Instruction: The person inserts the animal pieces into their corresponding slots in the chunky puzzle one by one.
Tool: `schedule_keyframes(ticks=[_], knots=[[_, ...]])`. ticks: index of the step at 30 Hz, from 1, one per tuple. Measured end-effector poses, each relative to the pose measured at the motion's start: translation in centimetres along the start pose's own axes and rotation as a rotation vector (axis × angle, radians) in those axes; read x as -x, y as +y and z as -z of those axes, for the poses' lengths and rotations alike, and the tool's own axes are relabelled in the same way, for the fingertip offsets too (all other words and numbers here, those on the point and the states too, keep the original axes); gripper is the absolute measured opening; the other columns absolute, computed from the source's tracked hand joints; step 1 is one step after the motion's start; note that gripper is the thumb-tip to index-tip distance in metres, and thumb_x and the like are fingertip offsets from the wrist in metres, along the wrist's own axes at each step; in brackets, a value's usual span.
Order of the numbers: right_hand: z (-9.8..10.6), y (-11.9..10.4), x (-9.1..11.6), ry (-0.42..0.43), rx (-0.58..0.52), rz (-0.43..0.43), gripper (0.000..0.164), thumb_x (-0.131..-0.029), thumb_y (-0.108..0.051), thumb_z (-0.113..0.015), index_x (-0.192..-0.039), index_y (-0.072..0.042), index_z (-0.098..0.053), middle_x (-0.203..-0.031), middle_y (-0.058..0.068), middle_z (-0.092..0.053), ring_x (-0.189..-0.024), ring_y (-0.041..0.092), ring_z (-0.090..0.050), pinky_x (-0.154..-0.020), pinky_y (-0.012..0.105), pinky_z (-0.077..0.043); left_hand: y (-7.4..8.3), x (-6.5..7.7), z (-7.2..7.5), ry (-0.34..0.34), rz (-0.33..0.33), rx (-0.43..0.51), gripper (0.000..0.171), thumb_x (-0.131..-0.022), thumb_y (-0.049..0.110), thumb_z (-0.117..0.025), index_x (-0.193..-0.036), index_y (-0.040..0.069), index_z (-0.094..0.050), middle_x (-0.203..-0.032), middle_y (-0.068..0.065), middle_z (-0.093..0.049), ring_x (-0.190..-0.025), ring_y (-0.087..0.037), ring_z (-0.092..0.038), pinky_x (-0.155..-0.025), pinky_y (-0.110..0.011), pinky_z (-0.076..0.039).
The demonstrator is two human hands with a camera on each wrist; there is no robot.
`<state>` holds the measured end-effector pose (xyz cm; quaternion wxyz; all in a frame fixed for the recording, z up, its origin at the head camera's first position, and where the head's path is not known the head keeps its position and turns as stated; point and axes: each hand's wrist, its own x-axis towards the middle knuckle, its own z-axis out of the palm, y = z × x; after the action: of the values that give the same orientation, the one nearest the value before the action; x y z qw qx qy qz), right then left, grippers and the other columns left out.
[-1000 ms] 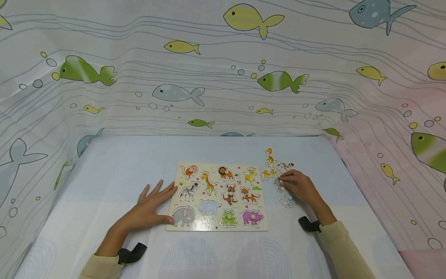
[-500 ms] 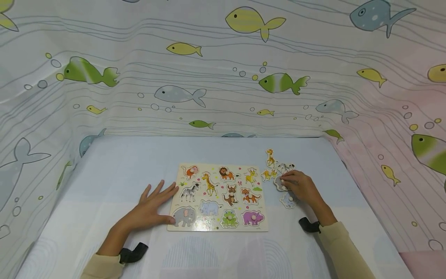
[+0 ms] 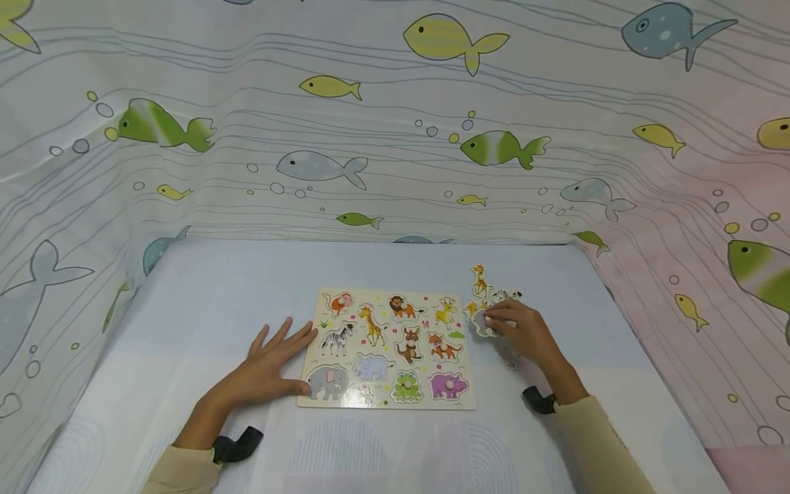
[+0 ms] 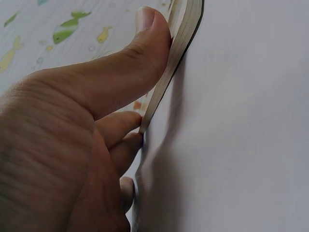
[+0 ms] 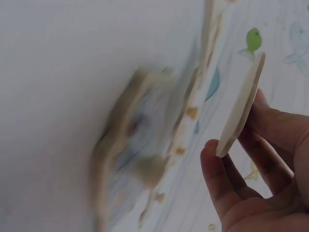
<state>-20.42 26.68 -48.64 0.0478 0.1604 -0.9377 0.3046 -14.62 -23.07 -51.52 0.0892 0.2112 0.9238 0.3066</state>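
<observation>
My left hand (image 3: 265, 370) rests at the left edge of a wooden animal puzzle board (image 3: 370, 403), fingers spread and thumb by the lower corner. In the left wrist view the thumb (image 4: 140, 53) lies along the board's side (image 4: 164, 79). To the right of the board, my right hand (image 3: 527, 333) pinches a grey animal puzzle piece (image 3: 481, 324). The right wrist view shows this piece (image 5: 241, 104) tilted, its plain back visible, held between thumb and fingers above the table. Below it lies a blurred bluish piece (image 5: 140, 130) with a wooden knob.
Loose giraffe (image 3: 479, 280), zebra (image 3: 509, 296) and yellow-orange (image 3: 472, 307) pieces lie beyond the right hand. Knobbed pieces, among them a frog (image 3: 407, 392) and a purple hippo (image 3: 439, 387), sit in the board. A fish-print curtain (image 3: 382, 103) surrounds the table.
My right hand has lifted the grey puzzle piece and moved it left, toward the board, partly covering the yellow-orange piece. The left hand stays at the board's edge.
</observation>
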Motion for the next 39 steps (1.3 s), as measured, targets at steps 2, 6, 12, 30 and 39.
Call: schedule_keyframes(ticks=[2,6,12,30,39], knots=[[-0.1,-1.0,0.0,0.001,0.001,0.030,0.022,-0.089,-0.012,-0.074,-0.110,-0.010,-0.077,-0.110,0.005,-0.072,-0.104,0.025,-0.068,-0.083,0.043,-0.059,-0.1,0.0,0.0,-0.001,-0.010,-0.004,0.102,-0.072,0.059,-0.078,-0.155,0.015,-0.038,-0.163,-0.013,-0.030,-0.152,-0.050,-0.007,-0.118,-0.068,0.007],[-0.5,-3.3,-0.2,0.005,-0.016,0.089,0.021,-0.088,-0.012,-0.075,-0.108,-0.010,-0.078,-0.110,0.004,-0.072,-0.100,0.023,-0.070,-0.079,0.037,-0.060,-0.2,0.0,0.0,0.003,-0.031,-0.010,0.096,-0.077,0.055,-0.076,-0.155,0.014,-0.038,-0.163,-0.014,-0.031,-0.152,-0.051,-0.008,-0.118,-0.068,0.007],[-2.0,-6.5,-0.3,-0.014,-0.065,0.173,0.020,-0.087,-0.013,-0.076,-0.107,-0.011,-0.078,-0.108,0.002,-0.072,-0.095,0.018,-0.070,-0.075,0.030,-0.059,-0.6,0.0,-0.1,0.019,-0.071,-0.001,0.088,-0.081,0.045,-0.076,-0.153,0.011,-0.040,-0.161,-0.017,-0.034,-0.150,-0.054,-0.011,-0.117,-0.070,0.005],[-7.9,-14.3,-0.7,-0.130,-0.230,0.330,0.018,-0.091,-0.017,-0.073,-0.107,-0.011,-0.078,-0.107,-0.002,-0.070,-0.092,0.010,-0.066,-0.073,0.020,-0.056,-0.3,0.1,0.5,-0.022,-0.060,0.038,0.081,-0.084,0.027,-0.075,-0.155,0.011,-0.038,-0.163,-0.015,-0.030,-0.152,-0.052,-0.007,-0.118,-0.067,0.010],[-9.4,-17.6,-0.7,-0.131,-0.211,0.354,0.015,-0.090,-0.017,-0.074,-0.104,-0.011,-0.078,-0.103,-0.001,-0.070,-0.087,0.009,-0.064,-0.068,0.015,-0.051,-0.3,0.1,0.5,-0.034,-0.055,0.060,0.079,-0.085,0.021,-0.074,-0.155,0.011,-0.037,-0.163,-0.015,-0.029,-0.152,-0.051,-0.006,-0.119,-0.066,0.011]])
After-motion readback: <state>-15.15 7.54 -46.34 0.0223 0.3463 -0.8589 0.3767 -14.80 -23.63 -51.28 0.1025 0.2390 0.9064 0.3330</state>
